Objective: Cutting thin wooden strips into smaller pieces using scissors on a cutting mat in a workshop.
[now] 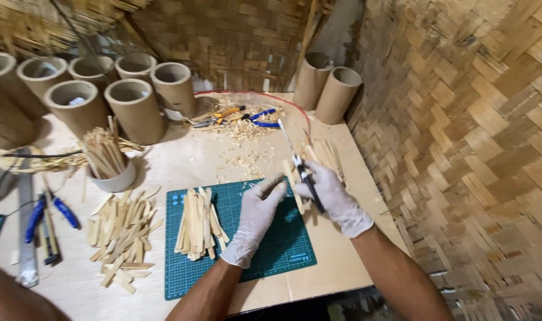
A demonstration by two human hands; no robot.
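Material: pale split bamboo everywhere, on woven walls and a light counter point(194, 160).
Head view, left hand: white-gloved left hand point(256, 217), centre of frame above the green cutting mat point(283, 244), fingers closed around one end of a bamboo strip point(293, 184).
Head view, right hand: gloved right hand point(333, 199), fingers wrapped on a black-handled knife point(303, 175), blade pointing up toward the frame's top.
Handling: the strip looks light, stiff, thin and likely to splinter; hold near its lower end, away from the blade.
Nearby: strip pile point(198, 226) on the mat, loose pile point(122, 238) lower left, cardboard tubes point(134, 107) upper left.
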